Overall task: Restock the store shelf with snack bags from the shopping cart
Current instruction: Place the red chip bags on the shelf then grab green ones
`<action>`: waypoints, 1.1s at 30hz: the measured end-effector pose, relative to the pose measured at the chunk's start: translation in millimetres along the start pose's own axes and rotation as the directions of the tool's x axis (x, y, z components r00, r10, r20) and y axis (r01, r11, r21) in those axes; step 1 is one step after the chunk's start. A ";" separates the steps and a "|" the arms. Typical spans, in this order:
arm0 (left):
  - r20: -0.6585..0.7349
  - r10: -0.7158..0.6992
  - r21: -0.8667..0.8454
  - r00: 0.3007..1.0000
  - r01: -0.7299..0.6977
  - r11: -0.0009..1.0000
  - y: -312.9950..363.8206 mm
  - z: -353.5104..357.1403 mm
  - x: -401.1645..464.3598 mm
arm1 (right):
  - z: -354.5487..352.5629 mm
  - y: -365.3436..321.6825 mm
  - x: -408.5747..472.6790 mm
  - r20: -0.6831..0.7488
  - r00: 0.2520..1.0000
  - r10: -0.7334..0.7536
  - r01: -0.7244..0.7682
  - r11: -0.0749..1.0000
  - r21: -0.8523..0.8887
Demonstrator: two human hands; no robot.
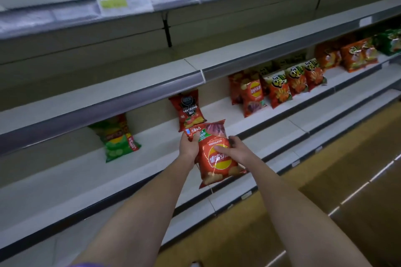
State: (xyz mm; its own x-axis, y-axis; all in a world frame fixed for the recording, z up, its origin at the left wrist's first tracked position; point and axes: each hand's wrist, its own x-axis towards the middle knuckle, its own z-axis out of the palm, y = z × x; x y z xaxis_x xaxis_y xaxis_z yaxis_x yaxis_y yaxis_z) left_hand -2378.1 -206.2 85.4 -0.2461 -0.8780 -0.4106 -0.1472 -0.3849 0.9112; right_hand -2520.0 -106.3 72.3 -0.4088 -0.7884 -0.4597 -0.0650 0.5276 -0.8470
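Both hands hold a red chip bag [217,165] upside down over the front of the white shelf [65,171]. My left hand [189,145] grips the bag's upper left corner. My right hand [233,149] lies across its front with the thumb on the logo and the fingers curled round the right edge. Just behind it a red-and-black chip bag [187,109] stands against the shelf's back. A green chip bag [118,140] leans further left. The shopping cart is out of view.
More red and orange snack bags [280,86] stand in a row to the right on the same shelf, with orange and green packs [358,54] beyond. An upper shelf [108,91] overhangs. A lower shelf edge [238,197] and tan floor [347,169] lie below.
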 end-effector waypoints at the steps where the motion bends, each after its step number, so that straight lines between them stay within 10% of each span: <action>1: 0.022 0.010 -0.007 1.000 -0.010 1.000 4.3 -3.5 3.8 | 4.4 -4.5 4.8 -0.005 1.000 -0.013 0.013 1.000 0.027; 12: 0.431 -0.111 0.425 0.895 -0.093 0.900 42.2 2.4 60.5 | -0.2 -25.7 47.5 -0.248 0.957 0.147 -0.010 0.875 0.483; 20: 0.471 -0.045 0.583 0.881 -0.272 0.766 62.5 56.3 104.2 | -48.6 -17.3 91.4 -0.428 0.903 0.034 -0.099 0.986 -0.130; 25: 0.376 0.081 0.699 0.923 -0.340 0.629 71.2 109.2 140.5 | -95.4 -29.9 132.2 -0.240 0.893 -0.380 0.090 0.675 -0.732; 33: 0.127 0.068 0.401 0.990 -0.114 0.909 94.5 183.9 180.1 | -183.7 -24.7 204.1 -0.299 0.954 -0.007 -0.134 0.884 -0.448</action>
State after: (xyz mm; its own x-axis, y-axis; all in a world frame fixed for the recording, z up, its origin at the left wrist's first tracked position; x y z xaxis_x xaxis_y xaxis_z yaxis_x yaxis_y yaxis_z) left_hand -2612.4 -348.3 91.2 -0.3752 -0.8590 -0.3484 -0.4897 -0.1354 0.8613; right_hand -2769.0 -222.1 48.4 -0.6620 -0.6614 -0.3526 -0.4106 0.7136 -0.5677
